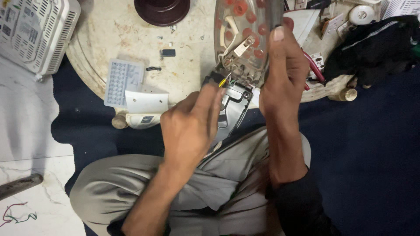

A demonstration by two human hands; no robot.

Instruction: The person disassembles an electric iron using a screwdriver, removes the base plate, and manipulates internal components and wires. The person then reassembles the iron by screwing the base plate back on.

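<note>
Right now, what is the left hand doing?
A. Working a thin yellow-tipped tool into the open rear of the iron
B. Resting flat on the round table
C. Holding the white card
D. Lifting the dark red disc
A: the left hand pinches a thin yellow-tipped tool at the iron, which the right hand steadies.

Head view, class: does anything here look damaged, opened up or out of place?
Yes. The clothes iron between the left hand and right hand is opened, its wiring bared. Small loose parts lie scattered on the round table, and stray wires lie on the floor.
</note>
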